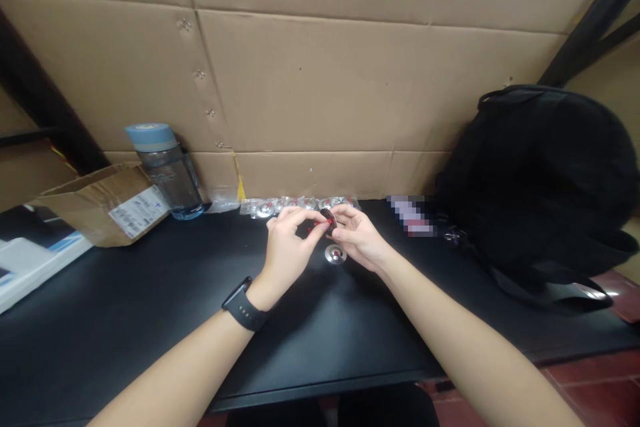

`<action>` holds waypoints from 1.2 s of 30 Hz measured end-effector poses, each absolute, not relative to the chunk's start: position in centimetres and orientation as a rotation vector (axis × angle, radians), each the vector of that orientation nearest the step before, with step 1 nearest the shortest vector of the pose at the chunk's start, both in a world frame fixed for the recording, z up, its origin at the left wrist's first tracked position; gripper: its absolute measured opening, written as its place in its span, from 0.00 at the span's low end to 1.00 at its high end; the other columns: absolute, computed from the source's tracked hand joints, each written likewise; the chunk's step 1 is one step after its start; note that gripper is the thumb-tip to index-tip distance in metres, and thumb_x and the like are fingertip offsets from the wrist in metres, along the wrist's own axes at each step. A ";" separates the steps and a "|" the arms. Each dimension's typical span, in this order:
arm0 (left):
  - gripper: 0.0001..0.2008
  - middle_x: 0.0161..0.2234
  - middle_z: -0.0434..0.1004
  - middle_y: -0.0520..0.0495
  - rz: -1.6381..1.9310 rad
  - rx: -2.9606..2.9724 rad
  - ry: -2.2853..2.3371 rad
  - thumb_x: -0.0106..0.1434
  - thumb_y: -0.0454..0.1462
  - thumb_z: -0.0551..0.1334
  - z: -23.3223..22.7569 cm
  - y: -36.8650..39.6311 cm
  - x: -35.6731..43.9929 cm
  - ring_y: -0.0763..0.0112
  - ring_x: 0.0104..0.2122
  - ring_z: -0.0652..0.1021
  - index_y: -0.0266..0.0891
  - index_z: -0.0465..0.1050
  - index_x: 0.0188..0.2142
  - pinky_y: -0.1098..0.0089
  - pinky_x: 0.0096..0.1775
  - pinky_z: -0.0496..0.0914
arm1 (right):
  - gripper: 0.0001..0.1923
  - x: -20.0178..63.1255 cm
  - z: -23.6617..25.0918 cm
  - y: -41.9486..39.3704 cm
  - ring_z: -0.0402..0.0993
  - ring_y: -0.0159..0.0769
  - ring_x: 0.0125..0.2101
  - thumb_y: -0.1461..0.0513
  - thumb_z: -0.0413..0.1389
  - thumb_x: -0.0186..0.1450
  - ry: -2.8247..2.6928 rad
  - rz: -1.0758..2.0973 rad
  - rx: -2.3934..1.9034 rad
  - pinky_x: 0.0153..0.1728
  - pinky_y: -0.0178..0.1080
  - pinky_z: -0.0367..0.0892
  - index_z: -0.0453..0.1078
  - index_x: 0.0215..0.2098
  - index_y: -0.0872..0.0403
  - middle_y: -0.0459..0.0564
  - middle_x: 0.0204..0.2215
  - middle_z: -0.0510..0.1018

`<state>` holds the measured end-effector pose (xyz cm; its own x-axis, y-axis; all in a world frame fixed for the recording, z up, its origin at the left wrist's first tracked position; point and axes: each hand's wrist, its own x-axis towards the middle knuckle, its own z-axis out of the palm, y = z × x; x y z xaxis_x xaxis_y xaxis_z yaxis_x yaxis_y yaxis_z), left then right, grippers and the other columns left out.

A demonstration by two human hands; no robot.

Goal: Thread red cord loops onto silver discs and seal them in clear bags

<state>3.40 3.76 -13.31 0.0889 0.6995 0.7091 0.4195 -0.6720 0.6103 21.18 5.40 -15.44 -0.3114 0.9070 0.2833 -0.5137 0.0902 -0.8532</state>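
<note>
My right hand (361,239) grips a small round finger cymbal (329,216) by its rim, tilted on edge above the table. Facing it, my left hand (293,235) pinches a red cord (317,225) at the cymbal's middle; fingers hide part of it. A second silver finger cymbal (335,254), with a bit of red at its centre, lies flat on the black table just below my hands. Behind them, along the cardboard wall, runs a row of similar cymbals (265,209) in clear plastic bags.
At the left stand a blue-lidded water bottle (170,177), an open cardboard box (107,203) with a label, and a white box (43,260). A black backpack (545,180) fills the right side of the black table (165,300). A blurred purple item (413,215) lies beside it.
</note>
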 end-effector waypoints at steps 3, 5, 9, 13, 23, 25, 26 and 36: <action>0.02 0.36 0.83 0.51 1.605 2.088 1.142 0.62 0.37 0.69 -13.3 3.7 3.4 0.63 0.42 0.78 0.44 0.78 0.32 0.60 0.52 0.67 | 0.23 21.1 -15.5 5.4 0.78 0.29 0.38 0.68 0.74 0.50 -1.152 1.528 -0.479 0.44 0.34 0.74 0.76 0.41 0.49 0.43 0.40 0.80; 0.02 0.36 0.83 0.51 1.597 2.091 1.140 0.62 0.37 0.69 -13.3 3.8 3.4 0.63 0.42 0.78 0.44 0.78 0.32 0.59 0.52 0.67 | 0.23 21.1 -15.5 5.4 0.78 0.29 0.39 0.68 0.74 0.49 -1.148 1.518 -0.489 0.45 0.35 0.74 0.76 0.40 0.49 0.43 0.40 0.80; 0.02 0.36 0.83 0.51 1.595 2.127 1.128 0.61 0.35 0.69 -13.4 3.8 3.3 0.62 0.43 0.78 0.44 0.79 0.32 0.59 0.51 0.67 | 0.23 21.1 -15.5 5.4 0.78 0.32 0.41 0.67 0.74 0.49 -1.158 1.495 -0.504 0.48 0.38 0.73 0.76 0.41 0.49 0.44 0.40 0.80; 0.05 0.36 0.83 0.53 1.598 2.184 1.120 0.60 0.33 0.68 -13.3 3.7 3.3 0.63 0.42 0.79 0.46 0.80 0.34 0.59 0.51 0.68 | 0.23 21.2 -15.3 5.3 0.78 0.33 0.41 0.67 0.75 0.49 -1.159 1.484 -0.523 0.48 0.39 0.73 0.75 0.40 0.49 0.44 0.40 0.80; 0.05 0.37 0.84 0.54 1.598 2.253 1.193 0.62 0.34 0.67 -13.0 3.5 3.3 0.64 0.41 0.79 0.47 0.81 0.36 0.59 0.49 0.66 | 0.22 21.2 -15.3 5.3 0.77 0.31 0.40 0.67 0.75 0.49 -1.156 1.484 -0.504 0.45 0.35 0.74 0.76 0.40 0.49 0.44 0.40 0.80; 0.05 0.37 0.85 0.54 1.586 2.296 1.239 0.62 0.34 0.67 -12.9 3.3 3.3 0.63 0.41 0.79 0.47 0.81 0.36 0.59 0.49 0.64 | 0.22 21.1 -15.3 5.3 0.78 0.32 0.41 0.67 0.74 0.49 -1.165 1.488 -0.496 0.47 0.36 0.74 0.76 0.40 0.49 0.44 0.40 0.81; 0.04 0.37 0.85 0.54 1.585 2.323 1.265 0.62 0.35 0.67 -12.8 3.2 3.3 0.63 0.42 0.78 0.47 0.81 0.35 0.58 0.50 0.63 | 0.22 21.1 -15.3 5.2 0.78 0.32 0.41 0.67 0.74 0.50 -1.169 1.487 -0.495 0.47 0.37 0.74 0.76 0.40 0.50 0.45 0.40 0.81; 0.04 0.38 0.85 0.51 1.573 2.368 1.297 0.65 0.37 0.66 -12.8 2.9 3.5 0.59 0.45 0.78 0.47 0.81 0.36 0.54 0.53 0.57 | 0.22 21.0 -15.7 5.3 0.79 0.33 0.42 0.67 0.74 0.49 -1.179 1.465 -0.516 0.49 0.39 0.74 0.76 0.40 0.50 0.45 0.41 0.81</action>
